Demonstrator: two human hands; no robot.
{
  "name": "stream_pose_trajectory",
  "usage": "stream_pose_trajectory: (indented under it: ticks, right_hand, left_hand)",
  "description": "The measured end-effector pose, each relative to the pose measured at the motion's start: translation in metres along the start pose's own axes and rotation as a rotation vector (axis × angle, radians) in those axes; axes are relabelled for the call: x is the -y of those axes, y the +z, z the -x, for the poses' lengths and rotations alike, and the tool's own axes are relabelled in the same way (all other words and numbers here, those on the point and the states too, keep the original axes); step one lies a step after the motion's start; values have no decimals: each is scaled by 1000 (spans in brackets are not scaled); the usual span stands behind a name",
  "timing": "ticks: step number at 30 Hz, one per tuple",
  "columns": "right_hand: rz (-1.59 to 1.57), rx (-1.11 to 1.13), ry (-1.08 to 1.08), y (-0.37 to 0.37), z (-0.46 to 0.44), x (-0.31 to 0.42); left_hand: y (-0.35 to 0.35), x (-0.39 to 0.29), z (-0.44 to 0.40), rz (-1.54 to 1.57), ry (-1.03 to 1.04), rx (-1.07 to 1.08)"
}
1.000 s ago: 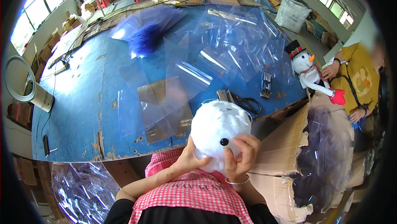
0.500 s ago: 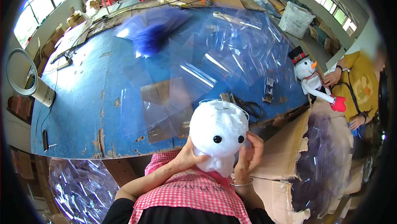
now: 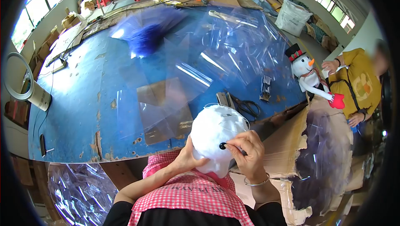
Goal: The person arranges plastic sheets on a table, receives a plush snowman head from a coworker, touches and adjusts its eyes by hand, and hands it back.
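In front of my apron is a white fluffy snowman head (image 3: 214, 128), with a narrower white part below it and a thin clear strand looped over its top. My left hand (image 3: 186, 157) wraps round its lower left side, thumb across the front. At the face, the thumb and forefinger of my right hand (image 3: 249, 153) pinch a shiny black button eye (image 3: 223, 146). No second eye shows; my right hand covers that side of the face.
On the blue table (image 3: 79, 113) are scissors (image 3: 246, 107), clear plastic sheets (image 3: 237, 55), a brown board (image 3: 162, 111) and blue-violet film (image 3: 148, 34). A person in a yellow top (image 3: 354, 76) stands at right by a finished-looking snowman (image 3: 308, 74). Torn cardboard (image 3: 287, 142) borders a plastic-filled box.
My right hand has moved left across the face and now pinches an eye. Both eyes showed earlier; one shows now. The view has shifted slightly.
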State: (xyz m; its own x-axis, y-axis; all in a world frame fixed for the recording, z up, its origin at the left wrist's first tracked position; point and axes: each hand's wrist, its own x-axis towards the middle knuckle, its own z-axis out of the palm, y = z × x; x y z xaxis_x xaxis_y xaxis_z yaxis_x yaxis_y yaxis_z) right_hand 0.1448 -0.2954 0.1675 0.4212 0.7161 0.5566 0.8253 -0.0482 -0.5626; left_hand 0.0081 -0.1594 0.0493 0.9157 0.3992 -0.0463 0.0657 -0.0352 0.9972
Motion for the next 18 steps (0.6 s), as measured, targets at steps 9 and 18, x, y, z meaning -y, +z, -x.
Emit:
stream_pose_trajectory:
  ticks: [9, 18]
  right_hand:
    - [15, 60, -4, -1, -6, 1]
    - [24, 35, -38, 4, -6, 4]
  left_hand:
    - [-2, 0, 2, -49, 21, -36]
    - [-2, 3, 3, 70, 3, 9]
